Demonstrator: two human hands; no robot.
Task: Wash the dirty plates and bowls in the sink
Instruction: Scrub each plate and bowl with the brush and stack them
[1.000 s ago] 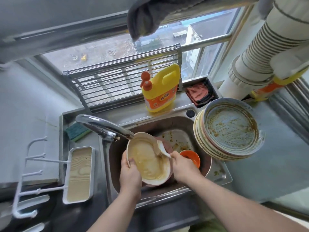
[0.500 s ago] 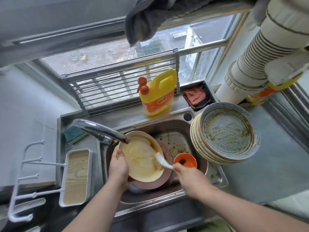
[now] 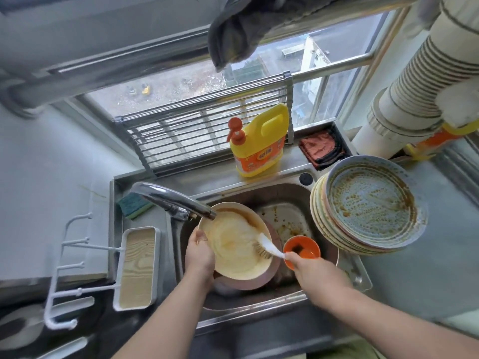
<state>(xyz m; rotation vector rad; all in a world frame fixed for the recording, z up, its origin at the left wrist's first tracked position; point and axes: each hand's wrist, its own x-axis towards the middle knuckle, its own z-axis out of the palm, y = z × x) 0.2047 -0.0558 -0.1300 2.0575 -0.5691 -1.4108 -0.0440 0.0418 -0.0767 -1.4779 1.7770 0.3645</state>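
Note:
My left hand (image 3: 199,256) grips the left rim of a cream plate (image 3: 233,244) covered in suds, held tilted over the steel sink (image 3: 274,198) below the faucet spout (image 3: 171,200). My right hand (image 3: 311,274) holds the white handle of a dish brush (image 3: 267,248), whose bristles press on the plate's right side. Under the plate lies a pink dish (image 3: 274,265). A small orange bowl (image 3: 302,250) sits in the sink beside the brush. A stack of dirty plates (image 3: 368,208) with brown smears rests on the sink's right edge.
A yellow detergent bottle (image 3: 259,143) stands behind the sink, with a red cloth (image 3: 321,149) to its right. A green sponge (image 3: 134,204) lies left of the faucet. A white rack with a wood-grain tray (image 3: 137,268) sits at left. A ribbed duct (image 3: 420,81) rises at right.
The brush has swept from the plate's upper right down to its lower right side. The plate has tipped flatter and shifted left in my left hand.

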